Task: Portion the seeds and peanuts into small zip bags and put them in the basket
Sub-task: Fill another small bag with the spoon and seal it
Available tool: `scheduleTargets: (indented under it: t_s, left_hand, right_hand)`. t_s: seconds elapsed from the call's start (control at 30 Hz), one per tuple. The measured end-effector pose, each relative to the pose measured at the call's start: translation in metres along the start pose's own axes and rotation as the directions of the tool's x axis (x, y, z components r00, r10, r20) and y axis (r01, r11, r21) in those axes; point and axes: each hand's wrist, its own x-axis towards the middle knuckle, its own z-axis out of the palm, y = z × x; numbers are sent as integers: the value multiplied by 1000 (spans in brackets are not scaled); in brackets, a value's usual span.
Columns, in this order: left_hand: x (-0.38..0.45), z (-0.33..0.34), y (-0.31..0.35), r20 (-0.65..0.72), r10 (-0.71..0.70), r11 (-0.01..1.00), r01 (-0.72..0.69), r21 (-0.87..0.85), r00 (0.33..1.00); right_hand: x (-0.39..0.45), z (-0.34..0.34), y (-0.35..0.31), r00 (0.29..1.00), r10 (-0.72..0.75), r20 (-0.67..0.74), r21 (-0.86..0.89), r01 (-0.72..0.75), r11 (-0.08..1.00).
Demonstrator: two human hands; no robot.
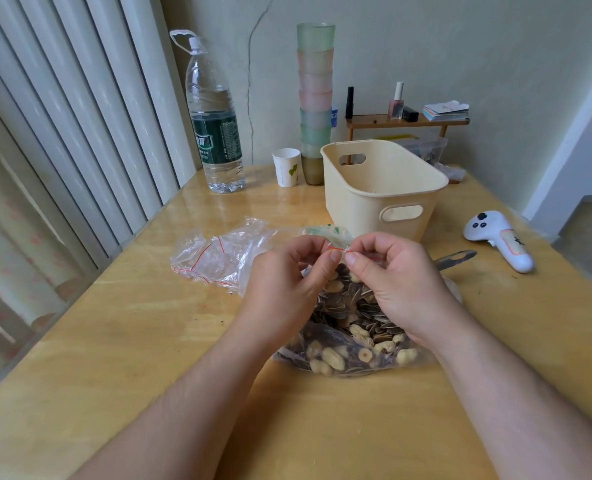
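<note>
1. A small zip bag is being pinched at its red seal strip by both hands, the left hand and the right hand, fingers curled, thumbs nearly meeting.
2. The strip's long axis is being held left to right, above the big bag of seeds and peanuts lying on the table.
3. Whether the seal is being opened or pressed closed cannot be told; the small bag's fill is hidden by the hands.
4. The basket is standing just beyond the hands, slightly right, open top upward; the right hand is judged the nearer for the drop.
5. Open room is being left between hands and basket; its near rim must be cleared by lifting.
6. Spare bags are lying to the left, near the left hand.
7. Scissors and a controller are lying to the right, clear of the path.
</note>
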Motion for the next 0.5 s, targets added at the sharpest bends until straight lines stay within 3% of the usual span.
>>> scheduleTargets:
  t_s: [0.13,0.5]
  left_hand:
    - [-1,-1,7,14,-3,997,4,-83,1000]
    - [-2,1,11,10,-31,994,31,-105,999]
  right_hand:
    - [0,-2,0,1000,-7,-4,4,7,1000]
    - [-1,0,0,999,-27,30,-3,27,1000]
